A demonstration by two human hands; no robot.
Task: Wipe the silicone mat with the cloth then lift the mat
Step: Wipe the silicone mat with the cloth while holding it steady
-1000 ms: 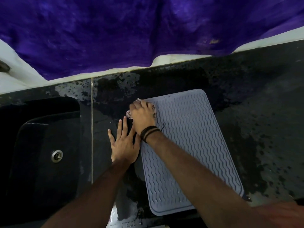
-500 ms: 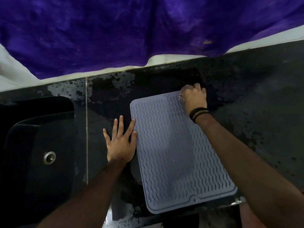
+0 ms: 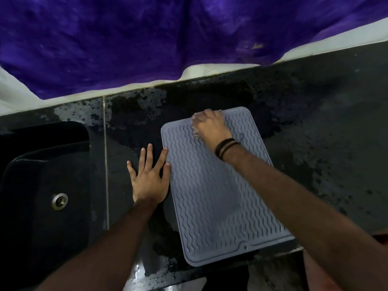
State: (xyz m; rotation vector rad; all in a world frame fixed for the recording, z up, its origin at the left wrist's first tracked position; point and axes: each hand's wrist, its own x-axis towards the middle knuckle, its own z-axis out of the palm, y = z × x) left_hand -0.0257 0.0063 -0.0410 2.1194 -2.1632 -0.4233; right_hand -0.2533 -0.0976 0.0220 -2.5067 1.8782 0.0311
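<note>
Head view. Your grey mat [image 3: 218, 185] lies flat on the dark, wet-speckled worktop [image 3: 315, 143], centre of the frame, long side running from the near edge toward the wall. Its near short edge reaches the front lip of the worktop.

Your right hand [image 3: 210, 126] sits at the mat's far edge, upper centre of the frame, fingers curled over a pale cloth [image 3: 196, 119]; only small bits of the cloth show at the left of the knuckles. Hand and cloth are pressed on the mat. Black bands [image 3: 226, 147] circle that wrist.

Your left hand [image 3: 150, 175] lies flat on the worktop just left of the mat, fingers spread and straight. The index fingertip and thumb touch the mat's left edge.

Lower left of the frame: a black sink [image 3: 42, 185] with a metal drain [image 3: 60, 201]. A thin pale seam [image 3: 106, 164] runs between sink and left hand.

Top of the frame: a purple fabric [image 3: 168, 38] hangs over a white wall strip [image 3: 210, 72].
</note>
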